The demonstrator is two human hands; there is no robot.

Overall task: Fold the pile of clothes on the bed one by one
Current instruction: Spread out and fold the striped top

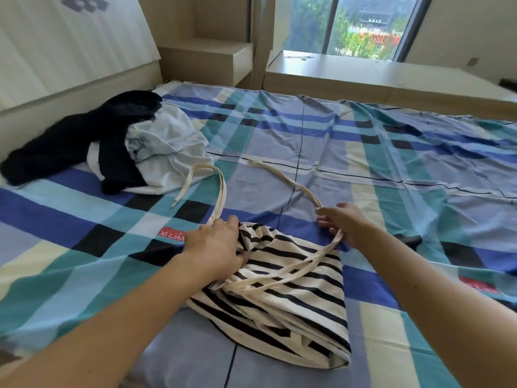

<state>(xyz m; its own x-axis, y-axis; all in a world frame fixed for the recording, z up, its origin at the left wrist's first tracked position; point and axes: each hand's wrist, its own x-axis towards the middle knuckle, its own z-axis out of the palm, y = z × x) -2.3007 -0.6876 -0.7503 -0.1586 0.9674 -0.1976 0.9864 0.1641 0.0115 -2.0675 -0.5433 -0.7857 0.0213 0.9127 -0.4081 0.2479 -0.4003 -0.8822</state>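
The garment (282, 289), soft cotton in black and cream stripes, lies folded into a rumpled wedge on the bed (391, 152). The left hand (215, 245) curls round its bunched top edge. Just right of it, the right hand (342, 224) pinches a flat cream strap (293, 186) that curves away over the checked sheet. The pile (117, 144), limp dark and white cloth, sits well beyond the left hand.

the bed (363, 141) wears a blue, teal and cream plaid sheet, wrinkled toward 2 o'clock. a pile of clothes (112, 147), dark over pale, lies at 10 o'clock. a black-and-white striped garment (293, 303) lies bunched at 6 o'clock, its cream straps (223, 191) trailing toward 11 and 12 o'clock.
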